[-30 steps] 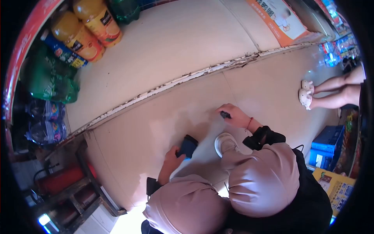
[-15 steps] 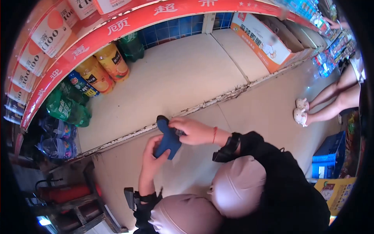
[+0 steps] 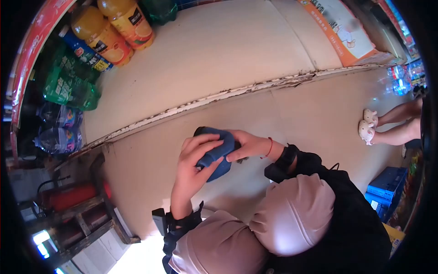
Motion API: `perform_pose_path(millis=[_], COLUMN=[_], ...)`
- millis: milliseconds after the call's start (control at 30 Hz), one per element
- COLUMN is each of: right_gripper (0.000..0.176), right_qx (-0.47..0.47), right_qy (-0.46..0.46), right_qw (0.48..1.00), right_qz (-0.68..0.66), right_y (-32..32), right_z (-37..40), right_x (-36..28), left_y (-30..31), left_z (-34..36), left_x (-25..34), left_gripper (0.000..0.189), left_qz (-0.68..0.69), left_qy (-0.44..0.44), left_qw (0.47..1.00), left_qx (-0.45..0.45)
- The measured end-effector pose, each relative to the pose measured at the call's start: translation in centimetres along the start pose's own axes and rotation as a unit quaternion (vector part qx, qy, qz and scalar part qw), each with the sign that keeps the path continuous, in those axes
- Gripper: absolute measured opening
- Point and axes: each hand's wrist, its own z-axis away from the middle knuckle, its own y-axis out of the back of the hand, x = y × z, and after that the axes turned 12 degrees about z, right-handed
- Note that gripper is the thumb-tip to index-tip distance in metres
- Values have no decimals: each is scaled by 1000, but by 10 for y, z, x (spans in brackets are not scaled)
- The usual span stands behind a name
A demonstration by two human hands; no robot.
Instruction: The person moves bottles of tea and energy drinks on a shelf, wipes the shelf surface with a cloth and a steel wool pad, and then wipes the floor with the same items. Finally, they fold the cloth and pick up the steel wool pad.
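Note:
A blue cloth (image 3: 222, 147), sock-like with a dark patch at its upper end, is held folded over in front of my knees. My left hand (image 3: 191, 160) wraps its fingers across the front of the cloth, thumb below. At the cloth's right side, my right hand (image 3: 250, 145) pinches it between thumb and fingers. A small dark, brownish thing (image 3: 242, 160) shows just under my right hand; what it is I cannot make out. Both hands are above the tiled floor (image 3: 182, 132), close to the worn shelf edge.
Ahead is a low shelf (image 3: 196, 59) with orange drink bottles (image 3: 107, 39), green bottles (image 3: 73, 86) and an orange-white carton (image 3: 340, 32). A fire extinguisher (image 3: 75, 194) is at left. Another person's legs (image 3: 399, 123) and a blue crate (image 3: 387, 185) are at right.
The cloth, held more upright and stretched before, is now folded over. My left fingers have moved across its front. The view has tilted down, so the shelf sits higher in the picture.

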Motion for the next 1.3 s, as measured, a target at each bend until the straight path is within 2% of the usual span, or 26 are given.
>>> perform_pose_path(millis=[33,100,133,167,233,333,367,433,500,667,733,800,833,900,933,1000,1067,1133,1300], right_gripper=[59,59,57,56,52,47,44,41,35,32,32,30,30,25,25,20,16,14,8], right_qx=[12,19,25,32,24,7,16,25,55,80,79,65,69,144,146,214,328,382,433], right_qy=[-21,-39,-7,23,21,21,-12,-45,27,53,65,-55,-57,33,33,62,126,159,171], right_qw=[999,998,997,995,993,991,990,989,982,975,971,976,975,978,977,952,917,908,878], right_qz=[27,45,66,89,110,133,138,142,177,198,217,202,206,150,155,209,188,67,115], right_y=[2,4,6,9,12,15,16,17,19,20,21,20,22,27,33,52,69,83,93], right_z=[0,-3,-3,-3,-1,-1,0,-1,-3,-3,-2,2,3,2,6,21,38,53,75], right_x=[1,4,6,6,5,2,-5,-4,8,17,12,-5,-5,-4,-8,-23,-40,-57,-62], left_y=[-2,-10,-10,-12,-19,-24,-24,-26,-29,-32,-34,-34,-33,-29,-26,-21,-17,-15,-18], left_z=[3,4,3,5,11,14,15,15,15,10,14,16,18,18,18,20,21,22,18], left_x=[-2,-4,-7,-9,-12,-15,-16,-17,-16,-8,-17,-21,-21,-20,-19,-17,-16,-15,-14], left_gripper=[40,50,60,60,64,62,62,61,59,52,45,43,40,41,42,44,44,43,42], left_qz=[-7,-23,-30,-33,205,274,273,248,255,297,294,296,296,304,291,270,273,276,292], left_qy=[11,31,24,29,104,149,151,148,152,195,243,234,228,212,213,216,217,217,215], left_qw=[1000,993,991,991,961,940,939,939,937,919,899,898,896,895,896,898,893,889,884], left_qx=[0,113,131,129,151,140,141,186,185,170,214,227,242,248,260,274,285,294,296])
